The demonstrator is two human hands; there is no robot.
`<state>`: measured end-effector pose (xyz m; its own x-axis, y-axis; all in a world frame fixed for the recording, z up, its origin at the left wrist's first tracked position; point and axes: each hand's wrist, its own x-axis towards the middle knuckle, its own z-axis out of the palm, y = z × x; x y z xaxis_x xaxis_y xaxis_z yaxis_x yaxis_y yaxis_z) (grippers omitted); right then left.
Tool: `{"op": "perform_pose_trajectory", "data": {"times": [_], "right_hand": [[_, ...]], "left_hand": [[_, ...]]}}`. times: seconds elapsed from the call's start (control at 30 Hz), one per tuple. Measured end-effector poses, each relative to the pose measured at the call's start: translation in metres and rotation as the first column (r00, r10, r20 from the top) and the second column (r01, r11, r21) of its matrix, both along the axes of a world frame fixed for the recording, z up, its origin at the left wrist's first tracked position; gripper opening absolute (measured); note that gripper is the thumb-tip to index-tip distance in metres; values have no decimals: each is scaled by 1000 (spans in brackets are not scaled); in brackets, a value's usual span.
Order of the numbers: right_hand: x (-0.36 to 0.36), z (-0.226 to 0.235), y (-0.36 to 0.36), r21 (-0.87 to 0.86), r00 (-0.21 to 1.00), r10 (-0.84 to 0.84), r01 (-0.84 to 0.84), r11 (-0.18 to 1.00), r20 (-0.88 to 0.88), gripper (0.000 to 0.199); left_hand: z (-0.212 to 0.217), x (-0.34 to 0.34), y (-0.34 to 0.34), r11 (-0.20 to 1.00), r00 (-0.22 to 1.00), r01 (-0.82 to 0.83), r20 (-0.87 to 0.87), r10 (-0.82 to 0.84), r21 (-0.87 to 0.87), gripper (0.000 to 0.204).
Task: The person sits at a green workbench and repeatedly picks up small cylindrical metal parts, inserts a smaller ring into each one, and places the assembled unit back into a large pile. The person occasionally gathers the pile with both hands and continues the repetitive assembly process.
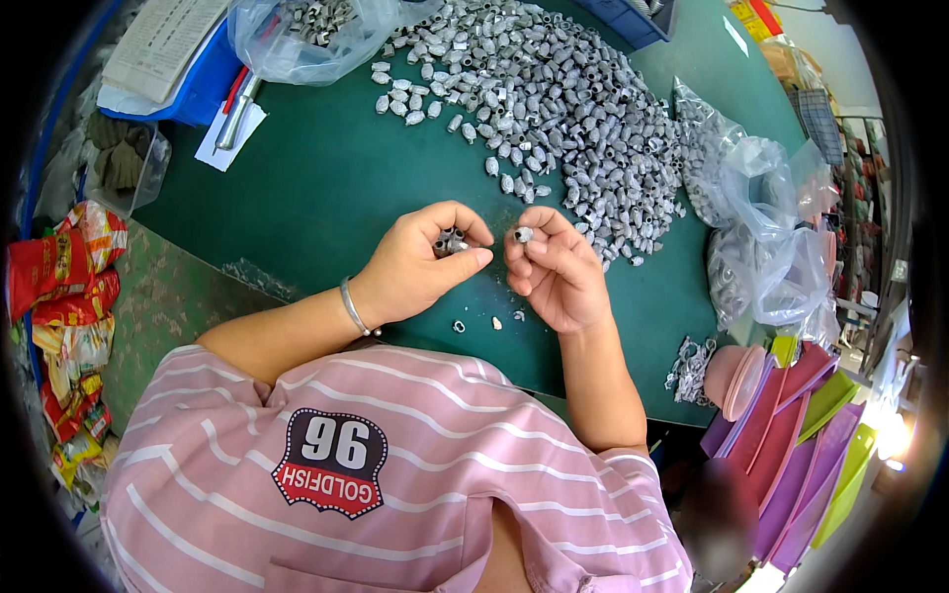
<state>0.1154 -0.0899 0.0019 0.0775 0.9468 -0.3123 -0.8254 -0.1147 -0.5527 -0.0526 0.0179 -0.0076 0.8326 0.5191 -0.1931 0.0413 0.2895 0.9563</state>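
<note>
Right fingers (556, 258) pinching metal piece (523, 235); parts (318, 20) in clear bag (341, 63).

The pink shirt (425, 474) bears a numbered, lettered badge (331, 463).

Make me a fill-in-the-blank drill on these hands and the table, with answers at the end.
1. The right hand pinches just ____ metal piece.
2. The left hand holds ____ metal pieces than the right.
3. The bracelet circles the ____ wrist.
4. The heap of grey parts lies on a tabletop coloured ____.

Missing words: one; more; left; green.
</note>
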Motion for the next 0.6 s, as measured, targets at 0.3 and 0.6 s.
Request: {"op": "perform_pose_trajectory", "data": {"times": [0.3, 0.6], "right_hand": [[-12, -14, -7, -1, 990, 133, -133, 991, -49, 24], [-19, -5, 25, 48, -72, -53, -72, 996, 996, 20]], "left_hand": [[1, 9, 2, 887, 990, -53, 137, -12, 460, 20], [7, -3, 33, 807, 936, -210, 126, 329, -552, 8]]}}
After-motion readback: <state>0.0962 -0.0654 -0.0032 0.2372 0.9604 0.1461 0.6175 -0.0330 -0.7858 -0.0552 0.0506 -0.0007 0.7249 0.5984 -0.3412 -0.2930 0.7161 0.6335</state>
